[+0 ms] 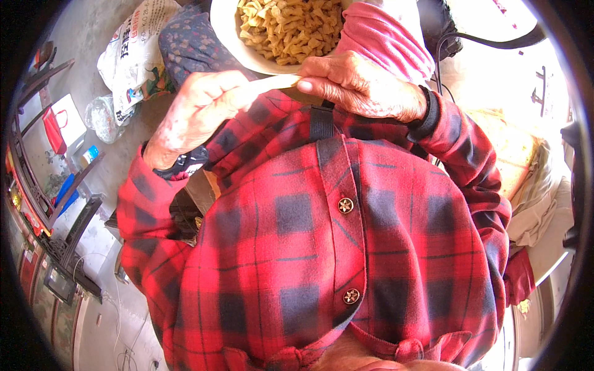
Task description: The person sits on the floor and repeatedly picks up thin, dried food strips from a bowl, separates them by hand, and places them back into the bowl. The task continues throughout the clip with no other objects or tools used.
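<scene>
My left hand and my right hand meet in front of my chest. Between their fingertips runs a short pale strip, pinched at both ends; glare washes out its left end. My right thumb presses on it from below. Just beyond my hands rests a white basin, filled with yellowish-brown knotted strips of food. Its near rim lies close behind the pale strip.
Pink cloth lies right of the basin, dark flowered cloth left of it. A printed white sack and a clear plastic bag stand on the floor. A black cable curves at upper right. Dark wooden furniture lines the left.
</scene>
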`<state>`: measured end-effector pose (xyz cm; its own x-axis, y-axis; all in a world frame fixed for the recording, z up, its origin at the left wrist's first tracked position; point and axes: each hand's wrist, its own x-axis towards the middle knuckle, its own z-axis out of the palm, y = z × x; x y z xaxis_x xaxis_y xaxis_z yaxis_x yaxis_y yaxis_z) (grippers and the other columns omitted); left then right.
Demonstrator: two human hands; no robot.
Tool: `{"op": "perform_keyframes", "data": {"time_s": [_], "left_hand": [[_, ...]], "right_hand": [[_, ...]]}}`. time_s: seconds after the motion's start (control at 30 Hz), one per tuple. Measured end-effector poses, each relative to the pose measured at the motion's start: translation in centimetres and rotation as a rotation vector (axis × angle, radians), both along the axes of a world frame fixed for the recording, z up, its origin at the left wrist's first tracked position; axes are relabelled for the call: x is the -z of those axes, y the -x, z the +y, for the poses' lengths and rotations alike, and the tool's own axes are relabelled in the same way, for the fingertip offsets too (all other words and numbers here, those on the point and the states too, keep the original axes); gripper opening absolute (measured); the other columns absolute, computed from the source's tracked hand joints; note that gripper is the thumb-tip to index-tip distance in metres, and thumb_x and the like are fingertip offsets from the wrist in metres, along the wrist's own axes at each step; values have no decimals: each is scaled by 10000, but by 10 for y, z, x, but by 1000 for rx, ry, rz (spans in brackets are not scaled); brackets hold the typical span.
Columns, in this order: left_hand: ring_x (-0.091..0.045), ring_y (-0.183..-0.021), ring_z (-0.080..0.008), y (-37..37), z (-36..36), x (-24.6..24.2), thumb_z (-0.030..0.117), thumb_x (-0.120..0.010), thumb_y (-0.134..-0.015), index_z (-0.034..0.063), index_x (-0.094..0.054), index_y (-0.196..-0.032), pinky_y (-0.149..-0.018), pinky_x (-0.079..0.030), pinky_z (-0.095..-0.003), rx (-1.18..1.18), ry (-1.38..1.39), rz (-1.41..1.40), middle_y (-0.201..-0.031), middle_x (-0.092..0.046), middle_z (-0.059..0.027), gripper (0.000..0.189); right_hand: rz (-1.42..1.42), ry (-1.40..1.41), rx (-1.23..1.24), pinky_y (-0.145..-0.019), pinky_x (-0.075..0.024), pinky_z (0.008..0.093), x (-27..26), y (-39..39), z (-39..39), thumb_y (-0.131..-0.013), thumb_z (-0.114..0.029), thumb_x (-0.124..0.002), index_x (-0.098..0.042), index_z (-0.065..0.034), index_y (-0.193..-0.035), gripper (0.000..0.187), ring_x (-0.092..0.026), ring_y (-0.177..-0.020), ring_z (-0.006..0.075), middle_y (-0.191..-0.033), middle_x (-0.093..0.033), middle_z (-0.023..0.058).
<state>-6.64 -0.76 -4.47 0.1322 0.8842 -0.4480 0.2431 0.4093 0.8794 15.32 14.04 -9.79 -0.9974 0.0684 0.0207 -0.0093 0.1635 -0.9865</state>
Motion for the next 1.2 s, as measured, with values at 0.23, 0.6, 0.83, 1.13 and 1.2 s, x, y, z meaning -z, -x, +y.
{"op": "perform_keyframes", "data": {"time_s": [0.23, 0.6, 0.83, 1.13, 1.2], "left_hand": [[-301, -478, -13, -19, 10, -21, 265, -483, -997, -29, -552, -926, -425, -230, -188, -624, -195, -752, -653, -461, 36, 310], [-631, -733, -132, -51, 63, 16, 86, -583, -934, -31, -619, -1152, -645, -504, -256, -276, -847, 612, -919, -686, -87, 250], [-685, -863, -321, -62, 59, 36, 45, -633, -874, -5, -617, -1132, -695, -548, -354, -53, -793, 839, -977, -672, -190, 264], [-602, -617, -226, -62, 54, 60, 75, -699, -774, 19, -631, -1015, -513, -479, -332, 0, -1024, 872, -718, -556, -75, 256], [-528, -542, -166, -60, 57, 66, 91, -731, -733, 42, -639, -1020, -453, -424, -303, -40, -1187, 903, -649, -462, -12, 305]], "right_hand": [[198, 55, 256, -549, -397, 270, -20, 29, -6, -1007, -196, -491, -586, -12, -1004, 207, -477, -623, 98, -710, -518, 39], [525, -78, 483, -673, -457, 226, 13, 34, 19, -976, -118, -503, -562, 22, -1095, 193, -575, -786, 120, -884, -599, 56], [224, 120, 455, -715, -435, 268, 18, 3, 7, -989, -294, -493, -547, 29, -1127, 355, -519, -781, 106, -854, -584, 42], [-108, 656, 482, -644, -385, 205, 16, 0, -5, -987, -304, -521, -591, -29, -989, 284, -462, -737, 39, -809, -542, -37], [-120, 687, 516, -611, -378, 200, 17, 1, -6, -984, -292, -518, -595, -27, -975, 276, -461, -702, 39, -783, -540, -35]]}}
